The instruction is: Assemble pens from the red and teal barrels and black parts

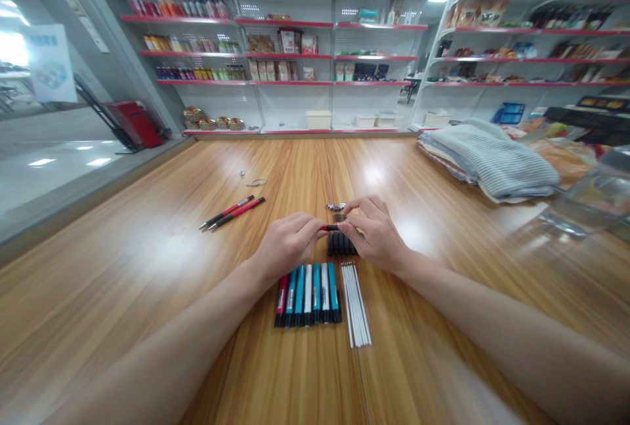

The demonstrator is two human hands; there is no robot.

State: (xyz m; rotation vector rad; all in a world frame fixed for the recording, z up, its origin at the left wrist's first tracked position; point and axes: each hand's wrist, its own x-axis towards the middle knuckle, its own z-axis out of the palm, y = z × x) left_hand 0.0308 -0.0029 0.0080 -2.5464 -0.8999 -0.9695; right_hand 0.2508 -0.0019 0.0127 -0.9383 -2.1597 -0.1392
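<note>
A red and black pen (pixel 331 228) is held level between my two hands over the table's middle. My left hand (pixel 289 241) grips its red end with closed fingers. At the black end, my right hand (pixel 373 231) pinches with thumb and fingers. Below them lie several black rubber grips (pixel 340 244), partly covered by my right hand. Just beyond the hands are small springs (pixel 339 218) and silvery pen tips (pixel 336 206). Nearer me, a row of red, blue and white pen barrels (pixel 308 294) lies beside several white ink refills (pixel 356 307).
Two red and black pens (pixel 232 212) lie at the left on the wooden table (pixel 162 320). Behind them is a thin looped strip (pixel 256 183). Folded striped cloths (pixel 497 156) and a clear container (pixel 585 195) occupy the right side. Stocked shelves (pixel 290 56) stand beyond.
</note>
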